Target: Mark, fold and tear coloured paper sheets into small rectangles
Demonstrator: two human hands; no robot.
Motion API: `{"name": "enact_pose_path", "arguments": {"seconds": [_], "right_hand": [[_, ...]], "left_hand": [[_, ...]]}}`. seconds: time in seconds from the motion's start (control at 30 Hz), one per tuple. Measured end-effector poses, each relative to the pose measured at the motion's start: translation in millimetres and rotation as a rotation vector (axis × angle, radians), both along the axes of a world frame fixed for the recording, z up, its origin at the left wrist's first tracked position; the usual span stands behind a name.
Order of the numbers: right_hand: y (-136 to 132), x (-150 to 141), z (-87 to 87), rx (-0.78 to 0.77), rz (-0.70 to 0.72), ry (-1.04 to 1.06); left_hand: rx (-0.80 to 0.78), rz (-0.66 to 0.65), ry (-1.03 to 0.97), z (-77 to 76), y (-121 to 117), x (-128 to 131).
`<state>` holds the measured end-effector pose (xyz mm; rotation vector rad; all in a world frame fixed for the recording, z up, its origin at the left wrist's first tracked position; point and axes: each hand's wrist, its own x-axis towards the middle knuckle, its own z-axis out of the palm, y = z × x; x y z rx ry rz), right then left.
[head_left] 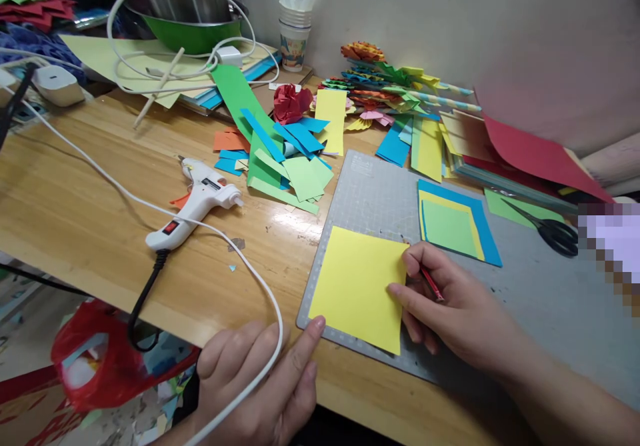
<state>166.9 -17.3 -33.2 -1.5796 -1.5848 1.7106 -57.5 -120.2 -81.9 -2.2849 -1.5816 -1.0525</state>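
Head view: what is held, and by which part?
The right hand holds the yellow paper by its right edge, plus a red stick, exact grip unclear; the left hand only touches the paper's near-left corner.

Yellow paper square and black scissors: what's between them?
Head view: your right hand, holding a red pen or pencil, then stacked blue, yellow and green papers.

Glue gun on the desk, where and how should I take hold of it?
The glue gun is probably best held by its handle, coming from your near side: it lies flat, with the handle slanting toward you and the nozzle pointing away. Stay clear of the nozzle, and mind the white cable crossing the handle.
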Motion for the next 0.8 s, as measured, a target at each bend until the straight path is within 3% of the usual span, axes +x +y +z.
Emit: {"name": "enact_pose_path", "arguments": {"seconds": [0.27, 0.4, 0.53, 0.8], "right_hand": [[-2.2, -4.4, 8.1, -0.021, -0.037, -0.025], [-2.1, -6.1, 9.8, 0.068, -0.085, -0.133], [-0.4, -1.6, 5.0, 0.166, -0.041, -0.219], [0.0, -1.1, 4.9, 0.186, -0.029, -0.268]], "left_hand": [[0.0, -0.028, 0.047, 3.6, 2.1, -2.0], [0.002, -0.021, 0.038, 4.6, 3.1, -2.1], [0.01, -0.023, 0.045, 4.4, 2.9, -1.4], [0.003, -0.012, 0.048, 3.5, 2.2, -2.2]]}}
